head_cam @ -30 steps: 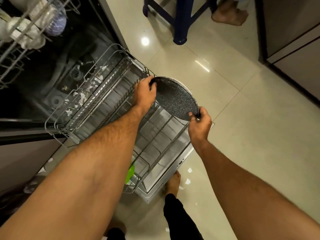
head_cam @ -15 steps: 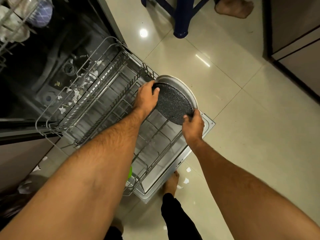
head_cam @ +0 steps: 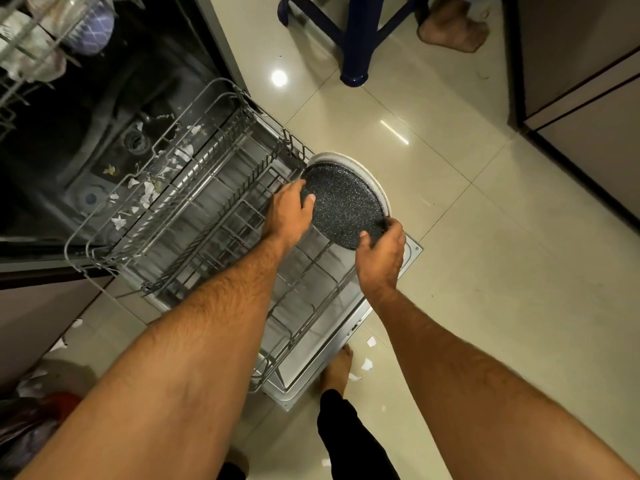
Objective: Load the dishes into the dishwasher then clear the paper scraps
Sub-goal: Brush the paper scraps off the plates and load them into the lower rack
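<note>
A: Biggest first?
B: Glossy cream tile floor (head_cam: 485,237), then the dishwasher (head_cam: 86,133) — dark tub, door dropped flat. Lower rack (head_cam: 194,216) of grey coated wire is pulled out over the door, rows of thin tines.
A: The dish?
B: Round dark speckled plate (head_cam: 341,202), matte and grainy, standing on edge at the rack's far right corner. Its face tilts towards the camera. A white plate (head_cam: 375,183) stands right behind it, only a rim crescent showing.
A: Hands?
B: Left hand (head_cam: 287,216) grips the plate's left edge, thumb across the face, fingers curled behind. Right hand (head_cam: 381,254) pinches the lower right rim, fingers curled.
A: Small stuff?
B: White paper scraps (head_cam: 149,197) — torn, crumpled — at the rack's back end, more on the floor by the bare foot (head_cam: 336,368).
</note>
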Action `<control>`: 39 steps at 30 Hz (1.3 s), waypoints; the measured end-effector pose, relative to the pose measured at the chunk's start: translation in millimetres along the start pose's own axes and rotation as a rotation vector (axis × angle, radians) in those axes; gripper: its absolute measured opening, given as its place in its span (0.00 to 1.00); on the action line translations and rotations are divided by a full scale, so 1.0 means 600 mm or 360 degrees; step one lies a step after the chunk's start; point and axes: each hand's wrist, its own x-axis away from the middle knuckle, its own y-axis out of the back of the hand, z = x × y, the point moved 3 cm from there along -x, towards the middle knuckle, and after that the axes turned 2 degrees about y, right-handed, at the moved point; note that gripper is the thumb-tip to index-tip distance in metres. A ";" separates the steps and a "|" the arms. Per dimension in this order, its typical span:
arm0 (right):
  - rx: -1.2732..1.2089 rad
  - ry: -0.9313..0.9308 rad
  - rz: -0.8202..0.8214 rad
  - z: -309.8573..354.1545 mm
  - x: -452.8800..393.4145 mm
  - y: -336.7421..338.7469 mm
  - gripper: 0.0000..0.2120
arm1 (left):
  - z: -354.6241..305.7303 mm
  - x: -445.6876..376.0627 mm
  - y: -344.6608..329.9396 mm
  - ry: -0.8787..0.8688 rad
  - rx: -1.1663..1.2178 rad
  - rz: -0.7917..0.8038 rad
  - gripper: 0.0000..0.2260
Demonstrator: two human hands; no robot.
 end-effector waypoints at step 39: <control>0.0949 0.2373 0.0334 0.621 0.966 -0.113 0.32 | 0.425 0.815 0.878 0.0299 -0.0806 -0.1197 0.28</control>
